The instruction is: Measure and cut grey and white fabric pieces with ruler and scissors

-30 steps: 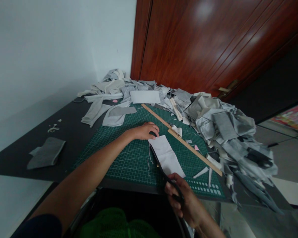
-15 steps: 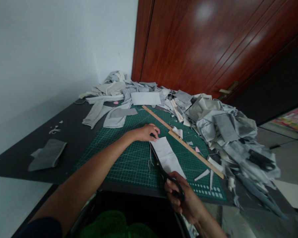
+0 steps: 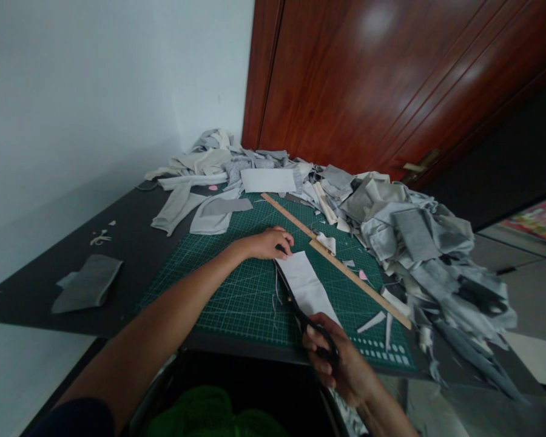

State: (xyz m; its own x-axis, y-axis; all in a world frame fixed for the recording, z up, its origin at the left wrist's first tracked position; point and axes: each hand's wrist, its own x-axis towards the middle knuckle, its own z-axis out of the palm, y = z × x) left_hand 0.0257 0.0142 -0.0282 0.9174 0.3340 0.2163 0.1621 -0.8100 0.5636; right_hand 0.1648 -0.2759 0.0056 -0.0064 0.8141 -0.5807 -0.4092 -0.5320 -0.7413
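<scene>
A white fabric strip (image 3: pixel 308 282) lies lengthwise on the green cutting mat (image 3: pixel 236 297). My left hand (image 3: pixel 273 244) is closed on its far end, fingers curled, with a small dark bit showing by the fingertips. My right hand (image 3: pixel 334 355) grips the handles of black scissors (image 3: pixel 295 306) at the mat's near edge. Their blades run along the strip's left edge, toward my left hand; whether fabric is between them I cannot tell. Loose thread (image 3: pixel 275 297) trails just left of the blades.
Wooden rulers (image 3: pixel 355 280) lie diagonally right of the strip. Heaped grey and white fabric scraps (image 3: pixel 386 224) line the table's back and right side. A folded grey cloth (image 3: pixel 88 284) rests on the dark table (image 3: pixel 136 243) at left. Behind stands a reddish-brown door (image 3: pixel 346 79).
</scene>
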